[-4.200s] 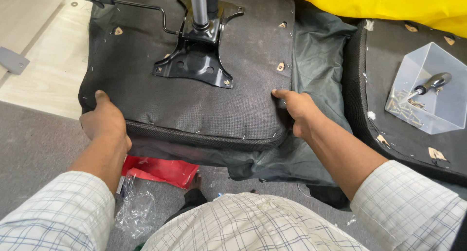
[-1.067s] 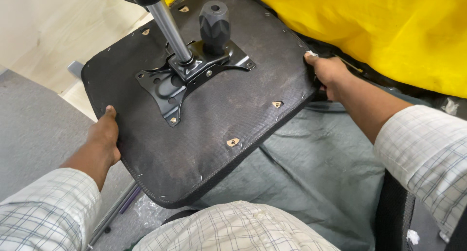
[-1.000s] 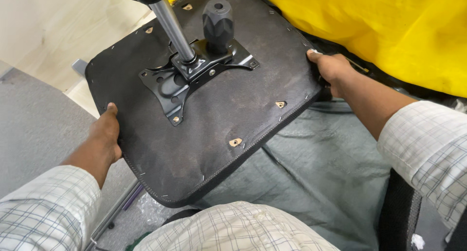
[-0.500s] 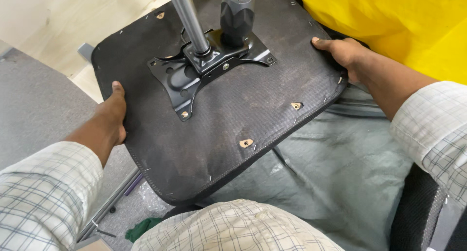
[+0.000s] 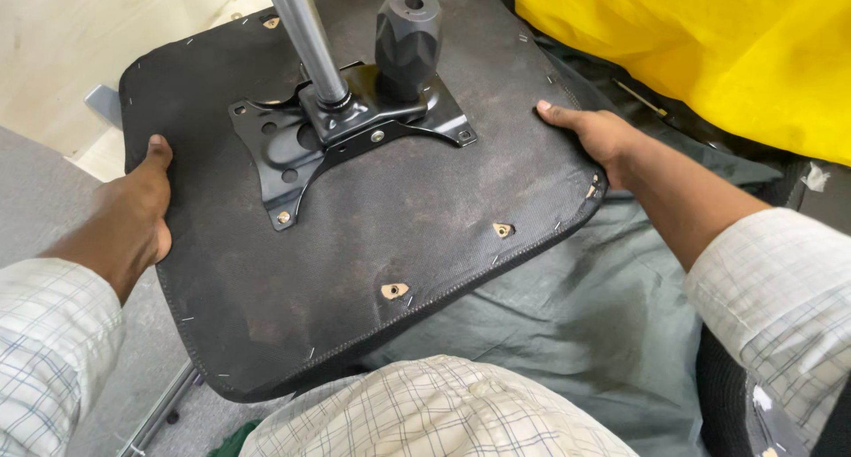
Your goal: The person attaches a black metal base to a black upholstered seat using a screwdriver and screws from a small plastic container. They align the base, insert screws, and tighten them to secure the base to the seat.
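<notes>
**Seat base held at both edges, underside up**

Across my lap lies the upturned black fabric-covered chair seat base [image 5: 355,235], its near corner hanging over my checked shirt and its far edge tipped up toward the pale wall. My left hand [image 5: 133,218] clamps the left edge, thumb lying on top of the fabric and the other fingers tucked underneath where I cannot see them. My right hand [image 5: 594,138] grips the right edge near its far corner, fingers curled over the rim and thumb pressed on the stapled cloth. Both hands are closed firmly on the base; neither is free.

Bolted near the far middle of the base is the black metal mounting plate [image 5: 341,133], with the shiny steel gas-lift column [image 5: 306,36] rising from it and the black faceted plastic knob [image 5: 408,40] standing just beside the column. Small brass-coloured inserts [image 5: 394,290] dot the near edge. Under the right side spreads the grey-green fabric cover [image 5: 567,315], and beyond the far right corner sits the yellow cloth [image 5: 709,58].

By my judgement, I am at the stage of turning and positioning the base over the cover. Any further move calls for an even grip on both edges, since the column makes the far side heavy and the base could tip away.
</notes>
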